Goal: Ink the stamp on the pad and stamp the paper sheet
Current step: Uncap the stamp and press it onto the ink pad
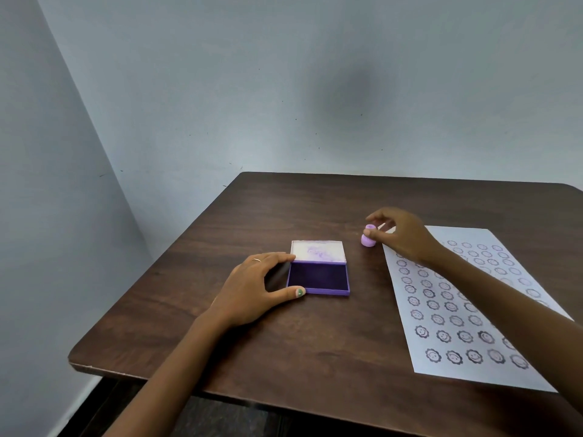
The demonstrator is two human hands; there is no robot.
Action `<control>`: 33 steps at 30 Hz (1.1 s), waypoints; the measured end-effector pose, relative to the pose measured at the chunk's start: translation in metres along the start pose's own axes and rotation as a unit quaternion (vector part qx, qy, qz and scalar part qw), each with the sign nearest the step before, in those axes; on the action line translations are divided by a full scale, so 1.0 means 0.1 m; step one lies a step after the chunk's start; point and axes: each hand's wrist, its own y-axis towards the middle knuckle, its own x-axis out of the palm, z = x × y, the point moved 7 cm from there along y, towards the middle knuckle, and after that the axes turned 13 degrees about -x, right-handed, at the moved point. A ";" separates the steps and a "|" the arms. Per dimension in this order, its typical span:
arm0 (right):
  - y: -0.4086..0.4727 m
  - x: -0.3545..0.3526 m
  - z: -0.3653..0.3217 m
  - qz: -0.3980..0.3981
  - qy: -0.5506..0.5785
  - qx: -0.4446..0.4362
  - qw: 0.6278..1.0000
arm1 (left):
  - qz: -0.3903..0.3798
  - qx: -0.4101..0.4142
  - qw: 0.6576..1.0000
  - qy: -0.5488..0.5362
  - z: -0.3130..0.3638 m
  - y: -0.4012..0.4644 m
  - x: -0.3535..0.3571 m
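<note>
The little lilac stamp [368,237] stands upright on the dark wooden table [315,342], in the gap between the ink pad and the paper, just off the sheet's far left corner. The right hand [400,236] is at it: thumb and fingertips are curled round its knob, touching or very nearly so (from here I cannot tell whether the grip has actually closed), and the stamp's base sits on the wood.

At about eight o'clock from the stamp lies the ink pad [318,277], a purple case with its lid [317,251] folded back flat toward twelve, stained violet inside, the dark inked surface facing up. The left hand [252,287] rests at the pad's nine o'clock side, spread wide, forefinger touching the hinge corner and thumb touching the near corner, bracing the case without lifting it. A thin ring shows on one finger.

At four o'clock from the stamp the paper sheet [473,370] lies flat, running toward the table's near right edge, covered in rows of flower-shaped smiley prints. The right forearm crosses above it.
</note>
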 end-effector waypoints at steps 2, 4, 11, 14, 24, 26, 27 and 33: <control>-0.02 0.01 -0.02 0.012 0.003 -0.006 1.000 | 0.001 -0.001 1.000 0.001 0.00 -0.01 -0.01; -0.04 0.03 -0.06 0.020 0.010 -0.011 1.000 | 0.002 -0.001 1.000 0.002 0.01 -0.02 -0.01; -0.22 0.02 -0.24 0.031 0.032 -0.016 0.999 | -0.001 -0.004 1.000 0.001 0.01 -0.02 0.00; -0.36 -0.01 -0.34 0.031 0.029 -0.026 0.999 | 0.018 0.001 1.000 -0.022 0.03 -0.03 -0.03; -0.72 -0.04 -0.54 0.014 0.071 -0.040 0.997 | 0.143 0.117 0.983 -0.014 0.83 -0.34 -0.04; -0.74 -0.07 -0.53 0.006 0.080 -0.038 0.996 | 0.150 0.147 0.977 -0.040 1.08 -0.43 0.02; -0.74 -0.09 -0.52 0.010 0.089 -0.038 0.995 | 0.146 0.160 0.975 -0.057 1.18 -0.47 0.05; -0.70 -0.43 -0.31 0.079 0.126 0.011 0.989 | 0.057 0.200 0.976 -0.063 1.62 -0.49 0.40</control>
